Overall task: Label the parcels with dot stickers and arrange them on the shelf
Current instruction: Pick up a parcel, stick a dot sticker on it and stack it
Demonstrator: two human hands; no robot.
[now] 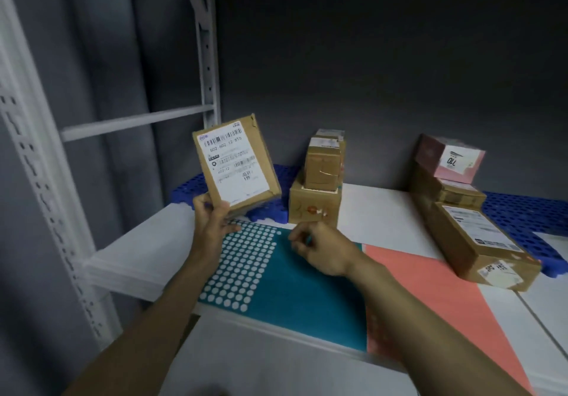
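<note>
We've got the parcel [236, 162] gripped at its bottom corner in our left hand [212, 220], raised above the shelf [138, 260]. Right hand [316, 248] has its fingers curled at the teal sticker sheet [276, 275]; can't tell if it's got a dot. Risk: that corner grip slips and the parcel drops.

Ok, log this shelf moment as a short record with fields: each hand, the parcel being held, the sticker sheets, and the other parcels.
left hand: grips held parcel by its lower corner
held parcel: upright, shipping label facing camera
right hand: fingers curled over teal sticker sheet; whether it pinches a dot is unclear
teal sticker sheet: flat on shelf, white dots on left part
coral sheet: beside teal
stacked parcels: middle stack, right stack
</note>
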